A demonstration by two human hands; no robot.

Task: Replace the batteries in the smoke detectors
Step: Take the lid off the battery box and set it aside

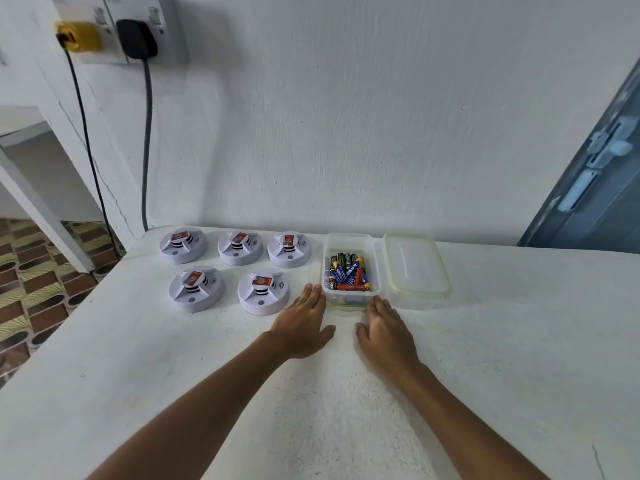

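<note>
- Here, your left hand point(304, 323) lies flat on the table point(346, 410), fingers straight, tips just left of the tub point(351, 268); it holds nothing.
- Your right hand point(388, 332) is flat too, fingers relaxed, tips at the tub's near right corner; contact can't be told. Nothing held.
- Tub sits open, loose batteries point(348, 273) heaped inside.
- Lid point(417, 265) lies just right of the tub.
- Five detectors point(264, 292) stand left of the tub: three in the far row, two nearer you, all apart from both hands.
- Two plugs point(136, 38) sit in wall sockets, far up-left of the tub.
</note>
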